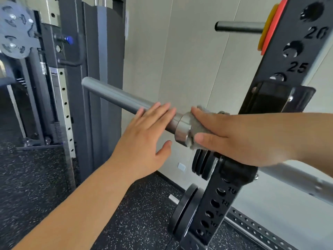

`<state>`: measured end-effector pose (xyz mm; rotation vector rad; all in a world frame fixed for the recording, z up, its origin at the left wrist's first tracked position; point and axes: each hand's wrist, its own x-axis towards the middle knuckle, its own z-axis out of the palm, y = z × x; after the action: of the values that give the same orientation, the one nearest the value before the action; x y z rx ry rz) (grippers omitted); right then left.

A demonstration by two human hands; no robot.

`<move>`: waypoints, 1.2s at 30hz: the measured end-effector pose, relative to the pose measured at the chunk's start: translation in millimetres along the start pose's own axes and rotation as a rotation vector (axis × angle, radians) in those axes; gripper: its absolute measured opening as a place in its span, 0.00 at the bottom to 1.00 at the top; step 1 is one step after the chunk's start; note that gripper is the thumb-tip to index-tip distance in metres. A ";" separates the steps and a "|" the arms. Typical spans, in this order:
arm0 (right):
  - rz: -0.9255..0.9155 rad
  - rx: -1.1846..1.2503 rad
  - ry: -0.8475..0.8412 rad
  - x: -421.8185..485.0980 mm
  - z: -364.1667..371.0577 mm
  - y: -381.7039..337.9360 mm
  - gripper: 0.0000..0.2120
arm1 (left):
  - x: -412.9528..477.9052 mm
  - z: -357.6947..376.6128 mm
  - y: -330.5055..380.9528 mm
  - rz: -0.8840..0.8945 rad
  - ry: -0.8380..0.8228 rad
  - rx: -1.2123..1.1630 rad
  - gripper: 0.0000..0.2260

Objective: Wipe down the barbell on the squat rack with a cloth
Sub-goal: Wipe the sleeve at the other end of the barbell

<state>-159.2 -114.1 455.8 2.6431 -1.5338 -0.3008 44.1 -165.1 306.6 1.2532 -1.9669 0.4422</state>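
The grey steel barbell (111,95) runs from upper left to lower right, resting in the black hook of the squat rack upright (281,56). Its sleeve sticks out to the left and ends at a shiny collar (182,129). My right hand (239,136) is wrapped over a grey cloth (197,128), pressing it around the bar just right of the collar. My left hand (146,134) hovers with fingers spread over the sleeve just left of the collar, holding nothing. The bar's shaft (297,179) continues past the rack at lower right.
Black weight plates (201,165) hang on pegs of the upright, another plate (185,208) lower down. Yellow and red plates (270,26) sit on a peg above. A cable machine (59,73) stands at left. The floor is speckled black rubber (36,177).
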 end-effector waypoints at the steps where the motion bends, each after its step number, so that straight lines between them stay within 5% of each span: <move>1: 0.049 0.090 -0.049 4.4 0.2 -0.1 0.35 | 5.8 -2.6 -3.1 0.014 -0.020 0.004 0.33; 7: 0.119 0.159 -0.010 26.6 6.6 6.1 0.35 | 36.4 -16.3 -2.1 0.041 -0.156 0.040 0.36; 11: 0.105 0.210 -0.017 8.9 4.4 10.1 0.36 | 11.6 -9.0 13.5 -0.002 0.031 0.041 0.32; 18: 0.068 0.028 0.138 29.2 16.2 8.0 0.12 | 25.8 -16.5 5.3 0.011 -0.057 -0.012 0.32; 22: -0.006 -0.123 0.219 39.8 21.4 12.0 0.15 | 34.3 -16.8 8.8 0.031 -0.144 0.062 0.38; 27: 0.044 -0.179 0.340 19.5 11.9 10.4 0.18 | 3.4 -6.3 13.9 -0.069 0.057 0.014 0.35; 36: 0.037 -0.198 0.376 31.9 15.0 12.4 0.18 | 25.6 -15.4 5.0 0.032 -0.111 0.063 0.38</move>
<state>-157.4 -147.4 438.9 2.3481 -1.3530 0.0456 39.8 -168.9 336.3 1.3123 -2.0833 0.4623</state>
